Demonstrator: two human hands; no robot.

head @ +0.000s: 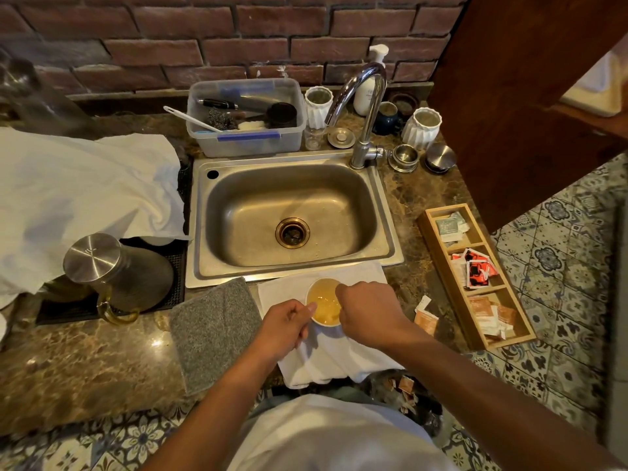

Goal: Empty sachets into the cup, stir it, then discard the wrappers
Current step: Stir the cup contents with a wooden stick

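**Ana:** Marble counter (102,362), brick wall behind, sink (292,212) ahead of both hands. So where do things stand?

**Ben:** Left hand (283,326) curls against the cup's near-left side, steadying it. Right hand (368,312) hovers over the cup's right rim, fingers bunched as if pinching a stirrer. I can't make out the stirrer itself.

**Ana:** And the cup (324,302)?

**Ben:** Between the two hands, on a white cloth (333,358), with yellowish liquid inside. My guess is the stirring step.

**Ana:** What worries you?

**Ben:** The cloth. It hangs over the counter edge toward the person, and it can slide or bunch. A hard stir, or the left hand slackening, could tip the cup, and liquid would soak the cloth and run to the floor.

**Ana:** Anything else nearby?

**Ben:** Orange wrappers (426,317) lie just right of the right hand, not yet discarded. A sweep of that wrist or forearm could knock them off the counter. Beyond them sits a wooden tray (438,263) of sachets, near the counter's right edge, so an elbow there could shove it.

**Ana:** And on the left?

**Ben:** A grey mat (214,331) beside the left hand, and a steel jug (112,270) farther out. Both are well clear of the stirring.
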